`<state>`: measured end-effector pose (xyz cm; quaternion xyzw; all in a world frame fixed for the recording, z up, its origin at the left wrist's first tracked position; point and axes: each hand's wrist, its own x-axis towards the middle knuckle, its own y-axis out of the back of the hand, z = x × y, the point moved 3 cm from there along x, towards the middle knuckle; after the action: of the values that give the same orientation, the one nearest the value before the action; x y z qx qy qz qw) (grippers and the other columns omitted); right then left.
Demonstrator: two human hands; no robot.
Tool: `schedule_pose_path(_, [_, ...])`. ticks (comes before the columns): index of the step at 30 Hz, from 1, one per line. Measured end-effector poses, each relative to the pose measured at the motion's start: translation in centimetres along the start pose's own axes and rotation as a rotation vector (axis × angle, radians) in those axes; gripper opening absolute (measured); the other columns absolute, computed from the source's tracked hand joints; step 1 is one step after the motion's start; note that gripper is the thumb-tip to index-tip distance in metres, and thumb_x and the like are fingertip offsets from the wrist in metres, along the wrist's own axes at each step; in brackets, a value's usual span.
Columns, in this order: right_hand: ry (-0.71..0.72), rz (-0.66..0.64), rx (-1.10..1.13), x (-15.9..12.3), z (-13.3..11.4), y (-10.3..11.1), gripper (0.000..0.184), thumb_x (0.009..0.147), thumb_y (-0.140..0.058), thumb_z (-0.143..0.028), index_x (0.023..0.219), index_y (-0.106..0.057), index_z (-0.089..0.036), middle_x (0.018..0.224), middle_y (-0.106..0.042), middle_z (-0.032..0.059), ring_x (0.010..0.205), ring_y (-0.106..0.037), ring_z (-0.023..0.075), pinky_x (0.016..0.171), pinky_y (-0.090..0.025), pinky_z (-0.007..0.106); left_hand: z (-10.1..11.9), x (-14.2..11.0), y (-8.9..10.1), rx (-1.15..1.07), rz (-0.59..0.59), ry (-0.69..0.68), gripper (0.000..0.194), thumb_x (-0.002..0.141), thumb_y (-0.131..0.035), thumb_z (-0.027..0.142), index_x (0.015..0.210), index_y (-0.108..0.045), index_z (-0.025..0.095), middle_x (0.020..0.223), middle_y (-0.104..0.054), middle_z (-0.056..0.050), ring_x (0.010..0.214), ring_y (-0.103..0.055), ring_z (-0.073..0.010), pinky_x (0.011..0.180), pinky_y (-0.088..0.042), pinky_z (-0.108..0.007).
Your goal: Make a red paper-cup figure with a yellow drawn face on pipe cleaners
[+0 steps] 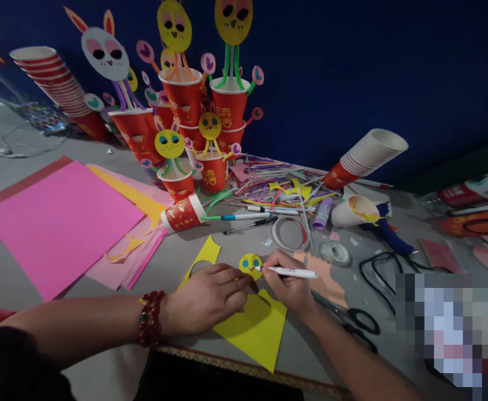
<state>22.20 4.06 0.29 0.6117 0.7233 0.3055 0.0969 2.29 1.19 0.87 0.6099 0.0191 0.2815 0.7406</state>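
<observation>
"Marker (296, 272) pinched near its tip in our right hand (290, 287): why?"

"Probably for control over the yellow paper face (250, 263), flat on the grey tabletop (241, 238). Our left hand (210, 298), loosely extended, lies at its lower edge, perhaps steadying it."

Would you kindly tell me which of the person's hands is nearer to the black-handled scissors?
Right. The right hand, gripping a marker, is just left of the scissors; the left hand is farther left, over yellow paper.
</observation>
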Motion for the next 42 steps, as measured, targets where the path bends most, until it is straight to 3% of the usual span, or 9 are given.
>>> schedule_pose_path(4, [-0.016, 0.015, 0.034, -0.2, 0.2, 0.0, 0.019, 0.085, -0.056, -0.020, 0.067, -0.052, -0.023, 0.057, -0.054, -0.0032, 0.052, -0.049, 0.0137, 0.050, -0.037, 0.025, 0.0, 0.0, 0.0, 0.013, 0.000, -0.001, 0.015, 0.102, -0.051, 0.025, 0.101, -0.063, 0.016, 0.130, -0.067, -0.010, 0.118, -0.060, -0.0228, 0.097, -0.050, -0.037])
schedule_pose_path(9, [-0.104, 0.142, 0.178, -0.5, 0.9, 0.1, 0.017, 0.086, -0.057, -0.023, 0.070, -0.053, -0.023, 0.057, -0.053, -0.0033, 0.052, -0.051, 0.0146, 0.050, -0.040, 0.026, 0.1, 0.0, -0.1, -0.009, -0.003, 0.012, 0.015, 0.102, -0.050, 0.023, 0.100, -0.064, 0.017, 0.133, -0.065, -0.009, 0.118, -0.059, -0.0209, 0.097, -0.050, -0.035])
schedule_pose_path(16, [-0.170, 0.126, 0.313, -0.6, 0.6, 0.1, 0.012, 0.088, -0.057, -0.024, 0.076, -0.057, -0.023, 0.056, -0.057, -0.0041, 0.049, -0.052, 0.0135, 0.047, -0.039, 0.024, 0.2, 0.0, 0.0, 0.010, -0.001, -0.004, 0.015, 0.101, -0.052, 0.025, 0.097, -0.064, 0.017, 0.134, -0.064, -0.010, 0.119, -0.059, -0.0218, 0.098, -0.049, -0.036])
schedule_pose_path(21, [-0.086, 0.066, 0.168, -0.7, 0.0, 0.3, 0.015, 0.083, -0.058, -0.021, 0.068, -0.054, -0.022, 0.053, -0.049, -0.0054, 0.047, -0.044, 0.0121, 0.046, -0.034, 0.024, 0.1, 0.0, -0.1, 0.018, -0.008, -0.008, 0.011, 0.100, -0.055, 0.024, 0.099, -0.063, 0.017, 0.132, -0.065, -0.010, 0.119, -0.058, -0.0217, 0.099, -0.049, -0.037])
schedule_pose_path(27, [-0.024, 0.097, 0.058, -0.5, -0.4, 0.5, 0.020, 0.082, -0.055, -0.020, 0.063, -0.051, -0.022, 0.052, -0.047, -0.0052, 0.049, -0.044, 0.0121, 0.047, -0.035, 0.024, 0.2, -0.1, -0.1, 0.038, 0.005, -0.007, 0.016, 0.102, -0.052, 0.028, 0.101, -0.062, 0.016, 0.132, -0.066, -0.009, 0.117, -0.060, -0.0230, 0.098, -0.049, -0.038])
schedule_pose_path(42, [-0.003, 0.054, 0.044, -0.5, -0.3, 0.3, 0.019, 0.085, -0.054, -0.018, 0.066, -0.051, -0.022, 0.053, -0.048, -0.0061, 0.048, -0.046, 0.0111, 0.048, -0.035, 0.022, 0.2, 0.0, 0.1, 0.028, 0.006, -0.001, 0.014, 0.101, -0.053, 0.025, 0.099, -0.062, 0.016, 0.131, -0.066, -0.008, 0.116, -0.060, -0.0217, 0.098, -0.048, -0.036])
